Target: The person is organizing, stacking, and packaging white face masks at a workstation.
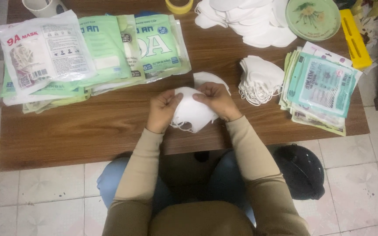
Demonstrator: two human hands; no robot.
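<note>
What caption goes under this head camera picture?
Left hand and right hand hold white masks over a wooden table.

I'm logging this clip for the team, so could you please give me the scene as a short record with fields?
Setting: wooden table over a tiled floor
Left hand: grips the white face masks at their left edge
Right hand: grips the same masks from the top right
Left of hands: green and white mask packets
Right of hands: stack of white masks, teal packets
Far edge: loose white masks, green plate, yellow tape roll

Left hand and right hand grip white masks above the table.
</note>
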